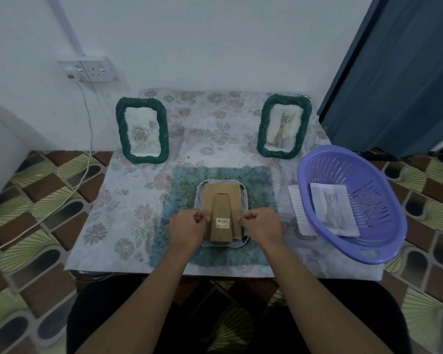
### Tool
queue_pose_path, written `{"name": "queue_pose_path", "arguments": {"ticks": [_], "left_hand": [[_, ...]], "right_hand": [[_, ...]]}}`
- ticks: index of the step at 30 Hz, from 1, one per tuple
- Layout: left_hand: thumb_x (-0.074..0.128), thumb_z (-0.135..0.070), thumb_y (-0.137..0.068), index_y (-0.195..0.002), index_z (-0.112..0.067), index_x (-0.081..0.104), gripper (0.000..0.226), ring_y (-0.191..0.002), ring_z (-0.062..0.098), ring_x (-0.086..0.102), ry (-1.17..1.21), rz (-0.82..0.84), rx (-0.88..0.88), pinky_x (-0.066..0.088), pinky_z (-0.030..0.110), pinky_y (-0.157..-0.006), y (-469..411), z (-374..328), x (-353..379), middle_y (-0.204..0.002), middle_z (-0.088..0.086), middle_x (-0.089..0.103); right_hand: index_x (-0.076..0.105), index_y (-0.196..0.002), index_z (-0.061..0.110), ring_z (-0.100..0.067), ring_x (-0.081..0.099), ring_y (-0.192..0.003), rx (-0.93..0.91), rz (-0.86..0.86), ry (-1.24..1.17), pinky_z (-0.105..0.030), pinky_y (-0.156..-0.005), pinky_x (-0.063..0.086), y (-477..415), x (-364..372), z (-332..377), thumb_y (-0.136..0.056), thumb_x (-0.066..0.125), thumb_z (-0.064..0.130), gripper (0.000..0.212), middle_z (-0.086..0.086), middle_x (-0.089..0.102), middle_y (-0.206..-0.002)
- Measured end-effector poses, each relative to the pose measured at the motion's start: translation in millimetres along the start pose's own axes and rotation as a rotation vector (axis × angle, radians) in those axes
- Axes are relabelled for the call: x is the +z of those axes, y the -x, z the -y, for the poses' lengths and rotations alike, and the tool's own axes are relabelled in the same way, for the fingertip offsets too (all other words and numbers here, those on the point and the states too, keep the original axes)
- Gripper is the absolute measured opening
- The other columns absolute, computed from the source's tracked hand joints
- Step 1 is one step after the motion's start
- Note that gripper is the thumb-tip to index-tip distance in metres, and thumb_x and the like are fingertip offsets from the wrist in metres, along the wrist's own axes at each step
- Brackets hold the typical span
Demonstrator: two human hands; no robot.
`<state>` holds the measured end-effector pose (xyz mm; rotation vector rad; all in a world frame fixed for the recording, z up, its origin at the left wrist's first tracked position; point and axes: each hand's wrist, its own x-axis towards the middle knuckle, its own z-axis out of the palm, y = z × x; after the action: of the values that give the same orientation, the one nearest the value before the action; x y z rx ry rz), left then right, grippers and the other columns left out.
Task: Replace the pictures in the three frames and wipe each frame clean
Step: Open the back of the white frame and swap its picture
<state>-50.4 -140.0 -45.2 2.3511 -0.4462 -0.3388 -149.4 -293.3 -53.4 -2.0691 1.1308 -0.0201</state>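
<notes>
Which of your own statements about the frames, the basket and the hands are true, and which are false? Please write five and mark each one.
1. The face-down frame lies with its cardboard back turned up. True.
2. The purple basket is empty. False: a cat picture lies in the purple basket.
3. The left green frame and the right green frame both stand upright at the back of the table. True.
4. The left green frame shows a cat. False: it shows roses; the cat is in the right green frame.
5. One hand rests idle on the table. False: the left hand and the right hand both pinch the cardboard back at its side edges.
</notes>
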Motion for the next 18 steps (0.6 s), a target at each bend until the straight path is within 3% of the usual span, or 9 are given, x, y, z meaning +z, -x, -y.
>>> {"name": "queue_pose_path", "arguments": {"ticks": [6, 9, 11, 14, 16, 18], "left_hand": [[0.071, -0.023, -0.089, -0.085, -0.011, 0.078, 0.015, -0.068, 0.011, 0.058, -0.026, 0.025, 0.031, 0.041, 0.019, -0.062, -1, 0, -1, -0.081, 0.006, 0.074], [0.070, -0.026, -0.090, -0.069, -0.025, 0.060, 0.023, -0.069, 0.022, 0.066, -0.061, 0.050, 0.053, 0.048, 0.025, -0.062, -2, 2, 0, -0.069, 0.000, 0.064], [0.069, -0.026, -0.090, -0.068, -0.022, 0.064, 0.023, -0.070, 0.022, 0.067, -0.066, 0.057, 0.050, 0.046, 0.021, -0.057, -2, 3, 0, -0.068, 0.001, 0.067], [0.069, -0.025, -0.090, -0.069, -0.017, 0.071, 0.022, -0.066, 0.021, 0.066, -0.059, 0.066, 0.048, 0.036, 0.013, -0.048, -2, 4, 0, -0.072, 0.007, 0.072], [0.068, -0.025, -0.090, -0.062, -0.023, 0.056, 0.031, -0.059, 0.021, 0.061, -0.064, 0.055, 0.053, 0.032, 0.012, -0.044, -2, 4, 1, -0.065, 0.008, 0.068], [0.068, -0.022, -0.089, -0.055, -0.020, 0.039, 0.045, -0.046, 0.015, 0.043, -0.065, 0.040, 0.051, 0.034, 0.015, -0.043, -2, 3, 1, -0.049, 0.003, 0.048]], "right_hand": [[0.077, -0.081, 0.034, -0.015, 0.068, -0.081, 0.004, -0.035, 0.080, -0.046, -0.095, 0.049, 3, -2, 3, -0.081, 0.066, 0.044, 0.015, 0.012, 0.075, -0.081], [0.077, -0.086, 0.036, -0.016, 0.065, -0.087, 0.031, -0.084, 0.192, -0.038, -0.100, 0.035, 8, -7, 8, -0.087, 0.063, 0.042, 0.015, 0.011, 0.073, -0.085], [0.077, -0.087, 0.036, -0.017, 0.065, -0.089, 0.038, -0.086, 0.235, -0.040, -0.100, 0.028, 11, -9, 12, -0.088, 0.062, 0.042, 0.016, 0.010, 0.073, -0.086], [0.078, -0.086, 0.035, -0.016, 0.066, -0.085, 0.039, -0.071, 0.227, -0.039, -0.104, 0.033, 10, -7, 12, -0.087, 0.064, 0.042, 0.016, 0.011, 0.073, -0.084], [0.078, -0.085, 0.035, -0.014, 0.067, -0.083, 0.029, -0.066, 0.210, -0.042, -0.105, 0.037, 8, -6, 12, -0.086, 0.065, 0.041, 0.015, 0.011, 0.074, -0.082], [0.078, -0.088, 0.036, -0.014, 0.067, -0.088, 0.033, -0.060, 0.218, -0.043, -0.107, 0.033, 9, -8, 14, -0.086, 0.065, 0.040, 0.015, 0.011, 0.075, -0.085]]}}
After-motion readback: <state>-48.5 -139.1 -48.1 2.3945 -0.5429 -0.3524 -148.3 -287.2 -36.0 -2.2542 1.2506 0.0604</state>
